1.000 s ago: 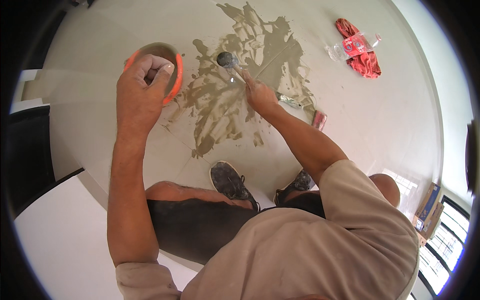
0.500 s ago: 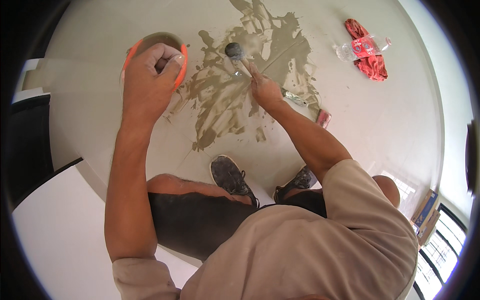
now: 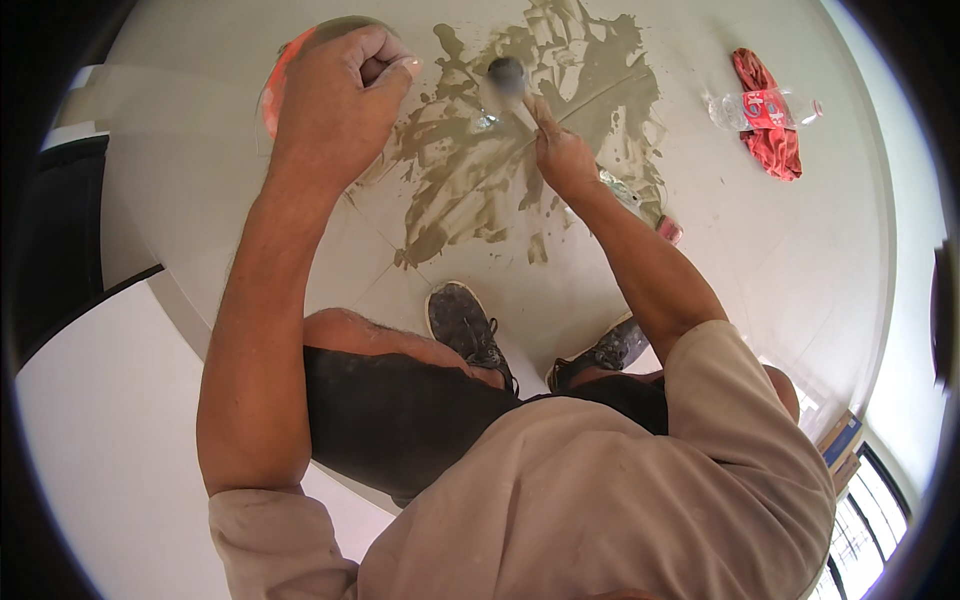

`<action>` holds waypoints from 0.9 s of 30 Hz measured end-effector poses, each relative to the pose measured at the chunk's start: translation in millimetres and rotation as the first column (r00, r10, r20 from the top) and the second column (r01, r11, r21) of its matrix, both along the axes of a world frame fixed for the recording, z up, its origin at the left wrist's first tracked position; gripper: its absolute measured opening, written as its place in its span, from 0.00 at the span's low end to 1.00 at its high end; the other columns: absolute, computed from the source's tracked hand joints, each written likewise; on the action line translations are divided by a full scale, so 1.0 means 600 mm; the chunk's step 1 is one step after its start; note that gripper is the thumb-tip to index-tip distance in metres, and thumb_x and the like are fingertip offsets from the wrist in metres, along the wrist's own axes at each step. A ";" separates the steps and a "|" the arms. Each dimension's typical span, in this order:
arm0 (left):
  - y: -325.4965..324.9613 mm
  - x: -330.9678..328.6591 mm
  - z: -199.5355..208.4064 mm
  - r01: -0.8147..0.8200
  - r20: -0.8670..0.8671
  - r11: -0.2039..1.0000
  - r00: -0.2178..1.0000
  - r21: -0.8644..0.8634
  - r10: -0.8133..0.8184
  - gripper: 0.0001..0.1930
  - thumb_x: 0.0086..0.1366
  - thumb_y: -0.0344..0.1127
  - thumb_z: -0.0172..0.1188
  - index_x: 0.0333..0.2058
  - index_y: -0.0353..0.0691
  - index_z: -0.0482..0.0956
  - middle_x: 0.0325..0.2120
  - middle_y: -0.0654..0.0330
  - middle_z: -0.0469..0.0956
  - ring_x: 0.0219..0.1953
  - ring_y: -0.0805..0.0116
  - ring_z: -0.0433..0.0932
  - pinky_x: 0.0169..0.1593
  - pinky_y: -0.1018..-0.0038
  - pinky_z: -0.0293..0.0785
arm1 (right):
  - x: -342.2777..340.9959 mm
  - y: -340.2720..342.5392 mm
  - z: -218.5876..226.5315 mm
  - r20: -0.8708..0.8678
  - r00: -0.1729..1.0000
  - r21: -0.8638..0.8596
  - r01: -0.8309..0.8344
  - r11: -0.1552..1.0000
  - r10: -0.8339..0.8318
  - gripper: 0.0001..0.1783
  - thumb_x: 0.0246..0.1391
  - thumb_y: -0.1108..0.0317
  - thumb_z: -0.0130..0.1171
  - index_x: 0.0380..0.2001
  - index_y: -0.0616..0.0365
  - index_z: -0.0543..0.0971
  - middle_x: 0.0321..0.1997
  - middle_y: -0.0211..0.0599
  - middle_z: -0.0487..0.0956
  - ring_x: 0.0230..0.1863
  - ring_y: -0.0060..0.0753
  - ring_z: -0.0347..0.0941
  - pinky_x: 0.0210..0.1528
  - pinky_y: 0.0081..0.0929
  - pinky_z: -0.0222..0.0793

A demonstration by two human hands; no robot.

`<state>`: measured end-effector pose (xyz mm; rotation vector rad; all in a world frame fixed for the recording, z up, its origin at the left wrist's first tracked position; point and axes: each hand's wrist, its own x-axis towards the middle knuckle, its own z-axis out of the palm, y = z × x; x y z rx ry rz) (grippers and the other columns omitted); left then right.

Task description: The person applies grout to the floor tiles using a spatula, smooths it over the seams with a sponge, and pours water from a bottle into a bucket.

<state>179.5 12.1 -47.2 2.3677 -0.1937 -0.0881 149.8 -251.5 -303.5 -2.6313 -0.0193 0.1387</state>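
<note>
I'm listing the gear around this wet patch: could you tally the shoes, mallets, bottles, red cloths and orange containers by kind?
Shoes: 2
Mallets: 1
Bottles: 1
Red cloths: 1, counting the parts showing on either side of the bottle as one piece
Orange containers: 1, partly hidden by the left hand
Total: 6

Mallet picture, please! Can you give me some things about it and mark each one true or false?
1. The right hand grips a mallet with a dark head. True.
2. The clear plastic bottle stands upright. False: it lies on its side over a red cloth.
3. Grey-brown paste is smeared on the floor. True.
4. The left hand is flat with its fingers spread. False: its fingers are curled.
5. Both shoes are dark. True.
</note>
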 end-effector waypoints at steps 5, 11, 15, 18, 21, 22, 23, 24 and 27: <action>-0.003 0.000 0.003 -0.017 -0.028 1.000 0.999 -0.010 0.017 0.12 0.66 0.40 0.61 0.36 0.35 0.83 0.25 0.66 0.77 0.29 0.77 0.71 0.37 0.75 0.69 | 0.006 -0.011 -0.007 -0.040 0.999 0.008 -0.012 1.000 0.012 0.29 0.67 0.60 0.47 0.70 0.42 0.61 0.38 0.59 0.82 0.38 0.66 0.79 0.42 0.59 0.74; 0.001 -0.002 0.002 -0.054 -0.071 0.998 0.996 -0.024 0.052 0.12 0.67 0.40 0.61 0.36 0.36 0.82 0.25 0.67 0.77 0.29 0.77 0.72 0.38 0.76 0.70 | -0.005 -0.014 -0.001 -0.068 0.998 0.001 0.010 1.000 -0.010 0.29 0.67 0.60 0.47 0.70 0.39 0.61 0.40 0.59 0.82 0.39 0.67 0.79 0.43 0.60 0.74; 0.006 0.005 -0.003 -0.047 -0.060 0.997 0.997 -0.063 0.043 0.11 0.67 0.40 0.61 0.35 0.36 0.82 0.25 0.68 0.76 0.30 0.78 0.71 0.38 0.76 0.70 | -0.008 -0.018 0.005 -0.096 0.995 0.043 0.023 0.999 -0.019 0.30 0.67 0.61 0.48 0.71 0.37 0.61 0.38 0.60 0.82 0.39 0.68 0.78 0.43 0.59 0.72; 0.002 0.003 -0.008 -0.045 -0.032 0.995 0.999 -0.094 0.042 0.11 0.67 0.39 0.60 0.34 0.36 0.81 0.23 0.69 0.75 0.27 0.79 0.69 0.34 0.76 0.67 | -0.018 -0.011 -0.001 -0.008 0.999 0.034 0.038 0.999 -0.038 0.30 0.67 0.61 0.48 0.71 0.38 0.61 0.39 0.60 0.82 0.40 0.68 0.78 0.43 0.59 0.73; 0.004 0.004 -0.013 -0.045 0.005 0.994 0.999 -0.096 0.045 0.10 0.66 0.38 0.60 0.33 0.36 0.81 0.20 0.70 0.74 0.24 0.80 0.67 0.31 0.76 0.66 | -0.013 -0.009 0.000 -0.045 0.998 0.017 0.044 0.999 -0.043 0.31 0.67 0.59 0.47 0.72 0.33 0.57 0.40 0.57 0.82 0.40 0.67 0.79 0.47 0.57 0.74; 0.004 0.005 -0.015 -0.043 0.009 0.995 0.999 -0.088 0.044 0.10 0.66 0.38 0.60 0.33 0.37 0.81 0.21 0.70 0.75 0.25 0.80 0.68 0.32 0.76 0.67 | -0.011 -0.010 0.000 -0.045 0.998 0.015 0.045 0.999 -0.044 0.31 0.67 0.59 0.47 0.72 0.33 0.57 0.40 0.57 0.82 0.40 0.67 0.79 0.47 0.57 0.74; 0.004 0.006 -0.015 -0.042 0.008 0.995 0.999 -0.089 0.043 0.10 0.66 0.38 0.60 0.33 0.37 0.81 0.21 0.70 0.75 0.25 0.80 0.68 0.32 0.76 0.67 | -0.009 -0.011 -0.001 -0.092 0.996 0.008 0.018 1.000 -0.018 0.32 0.67 0.59 0.47 0.72 0.34 0.57 0.41 0.57 0.82 0.40 0.66 0.79 0.47 0.57 0.74; 0.003 0.005 -0.012 -0.053 0.017 0.997 0.998 -0.059 0.054 0.10 0.65 0.39 0.60 0.33 0.38 0.82 0.21 0.69 0.76 0.25 0.79 0.69 0.34 0.76 0.68 | -0.009 -0.011 0.000 -0.141 0.990 0.004 -0.007 1.000 0.008 0.32 0.67 0.59 0.46 0.72 0.35 0.57 0.41 0.58 0.81 0.40 0.66 0.79 0.46 0.57 0.74; 0.001 0.002 -0.002 -0.071 0.004 0.997 0.997 -0.033 0.072 0.10 0.65 0.40 0.61 0.33 0.38 0.82 0.22 0.68 0.78 0.26 0.78 0.72 0.36 0.75 0.71 | -0.015 0.000 0.004 -0.004 0.999 0.043 0.053 0.998 -0.053 0.29 0.67 0.61 0.48 0.70 0.39 0.62 0.37 0.61 0.82 0.39 0.69 0.78 0.43 0.59 0.73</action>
